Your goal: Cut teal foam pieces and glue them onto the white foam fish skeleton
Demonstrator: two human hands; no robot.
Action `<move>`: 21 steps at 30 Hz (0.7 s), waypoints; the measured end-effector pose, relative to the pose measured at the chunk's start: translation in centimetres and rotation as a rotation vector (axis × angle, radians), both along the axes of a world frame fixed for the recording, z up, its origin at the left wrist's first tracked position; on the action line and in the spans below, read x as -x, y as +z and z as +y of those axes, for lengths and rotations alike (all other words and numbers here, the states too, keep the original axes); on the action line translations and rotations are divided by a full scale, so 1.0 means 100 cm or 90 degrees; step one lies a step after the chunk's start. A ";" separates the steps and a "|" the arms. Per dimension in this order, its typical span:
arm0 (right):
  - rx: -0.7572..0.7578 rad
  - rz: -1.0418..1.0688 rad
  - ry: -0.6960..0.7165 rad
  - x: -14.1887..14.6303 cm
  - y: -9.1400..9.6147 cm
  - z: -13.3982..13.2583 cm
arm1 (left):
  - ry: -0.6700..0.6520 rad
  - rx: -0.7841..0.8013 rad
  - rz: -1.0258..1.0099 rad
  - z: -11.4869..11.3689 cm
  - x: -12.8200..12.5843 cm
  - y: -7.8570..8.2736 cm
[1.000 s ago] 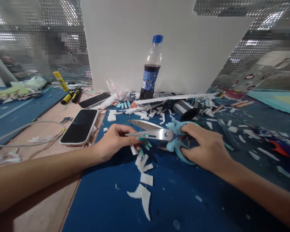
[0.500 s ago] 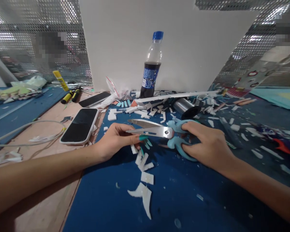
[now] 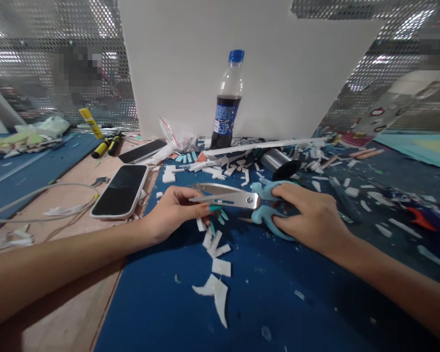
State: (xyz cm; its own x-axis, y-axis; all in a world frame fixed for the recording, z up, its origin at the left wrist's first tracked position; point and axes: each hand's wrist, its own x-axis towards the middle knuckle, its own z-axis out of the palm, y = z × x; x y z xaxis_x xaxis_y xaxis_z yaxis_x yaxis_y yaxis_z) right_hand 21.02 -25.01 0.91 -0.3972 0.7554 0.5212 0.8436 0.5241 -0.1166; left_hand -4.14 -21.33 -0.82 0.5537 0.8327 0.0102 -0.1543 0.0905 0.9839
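Observation:
My right hand grips the light-blue handles of a pair of scissors, fingers through the loops. The blades are parted and point left, their tips at my left hand. The fingers of that hand are closed, with long teal nails, and a small white piece shows just below them. What lies between the fingertips is mostly hidden. From there, a row of white cut pieces runs down the blue mat and ends in a white tail-shaped piece.
Behind my hands stand a dark drink bottle and a spool of clear line, amid white scraps. A phone and a cable lie on the left. Yellow-black cutters and a yellow tube sit farther back.
The view has shifted slightly, so most things sit a little further left. The scissors stay parted at my left fingers, and both hands keep their grip.

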 end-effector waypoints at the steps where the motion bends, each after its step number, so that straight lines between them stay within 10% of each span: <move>1: -0.003 -0.001 -0.001 0.000 0.000 0.000 | 0.001 -0.002 0.000 0.000 0.000 0.000; 21: -0.107 -0.010 0.035 -0.002 0.005 0.001 | 0.020 0.015 0.011 -0.002 0.000 0.001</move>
State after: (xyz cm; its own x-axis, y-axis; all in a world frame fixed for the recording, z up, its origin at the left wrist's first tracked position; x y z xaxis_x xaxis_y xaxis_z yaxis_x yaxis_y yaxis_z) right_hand 21.18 -24.94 1.43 -0.4451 0.6342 0.6322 0.8138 0.5811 -0.0101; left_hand -4.15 -21.52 -0.76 0.5270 0.8497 -0.0180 -0.1412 0.1084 0.9840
